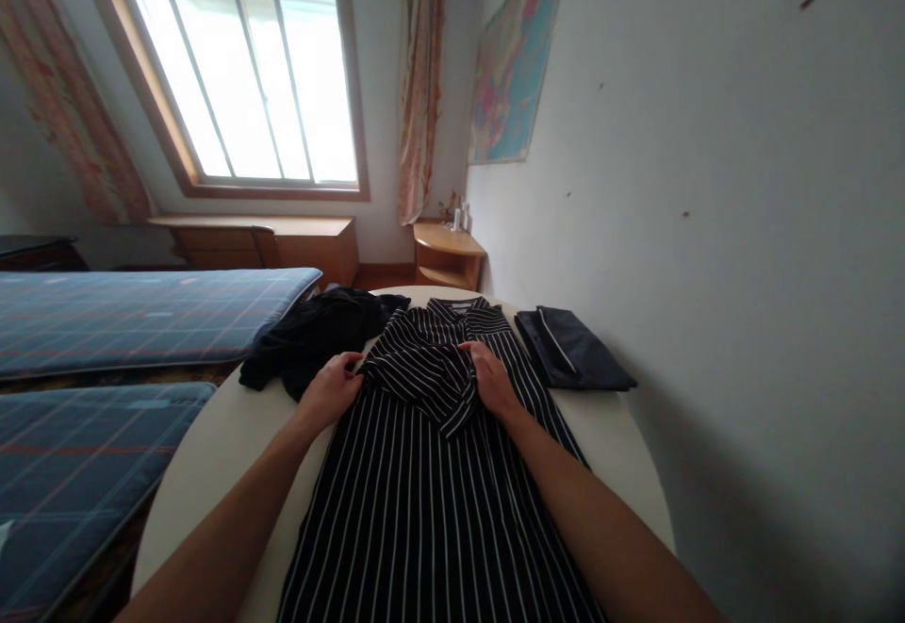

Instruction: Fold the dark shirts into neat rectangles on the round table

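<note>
A black shirt with white stripes (417, 500) lies lengthwise on the round table (212, 472), its collar at the far end and its lower part running toward me. One sleeve is folded across the upper body of the shirt. My left hand (332, 387) pinches the cloth at the shirt's left edge, by the fold of that sleeve. My right hand (490, 381) grips the sleeve near its cuff, over the middle of the shirt. The fingertips of both hands are partly hidden by the cloth.
Dark crumpled clothing (318, 331) lies at the table's far left. A folded dark garment (572, 350) rests at the right, near the white wall (742, 321). Two blue plaid mattresses (141, 321) stand beside the table on the left. Beyond are a corner shelf (449, 241) and a desk (311, 237).
</note>
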Motion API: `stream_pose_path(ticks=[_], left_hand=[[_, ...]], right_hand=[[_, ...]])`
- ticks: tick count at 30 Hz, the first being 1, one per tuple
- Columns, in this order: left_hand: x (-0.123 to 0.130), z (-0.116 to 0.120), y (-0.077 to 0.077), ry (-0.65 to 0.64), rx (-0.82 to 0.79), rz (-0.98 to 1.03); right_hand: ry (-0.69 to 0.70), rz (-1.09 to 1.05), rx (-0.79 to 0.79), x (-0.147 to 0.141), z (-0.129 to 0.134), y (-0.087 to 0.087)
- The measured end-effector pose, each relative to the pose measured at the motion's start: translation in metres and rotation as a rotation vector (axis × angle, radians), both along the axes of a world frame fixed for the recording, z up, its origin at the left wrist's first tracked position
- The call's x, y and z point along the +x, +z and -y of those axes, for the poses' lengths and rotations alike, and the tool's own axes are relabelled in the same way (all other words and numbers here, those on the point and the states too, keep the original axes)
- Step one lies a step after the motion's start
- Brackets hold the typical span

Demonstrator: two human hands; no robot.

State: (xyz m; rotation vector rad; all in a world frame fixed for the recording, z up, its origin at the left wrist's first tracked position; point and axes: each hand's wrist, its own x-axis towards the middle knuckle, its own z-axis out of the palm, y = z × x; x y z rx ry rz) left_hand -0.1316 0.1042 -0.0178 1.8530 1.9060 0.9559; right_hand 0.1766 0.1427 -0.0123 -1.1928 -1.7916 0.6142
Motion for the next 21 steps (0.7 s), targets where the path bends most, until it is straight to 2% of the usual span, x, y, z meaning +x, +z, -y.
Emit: stream_pose_path(ticks=[5,10,15,18,21], left_hand=[[0.005,0.0,-0.01,-0.016,0.0,-0.084],[0.013,0.002,-0.007,0.008,0.026,-0.251],[0.013,-0.001,-0.004,0.061,0.042,-0.225],[0.01,-0.002,-0.006,0.035,0.053,-0.187],[0.011,-0.002,-0.009,-0.028,0.061,-0.176]], right_hand=[[0.086,0.104,-0.071,0.001,0.0,-0.006],[0.1,-0.001,-0.081,0.001,-0.01,0.001],[0.018,-0.049,-0.133,0.013,-0.034,0.017],[-0.085,0.145,-0.184,0.016,-0.049,0.029],[-0.223,0.364,-0.162,0.009,-0.062,0.041]])
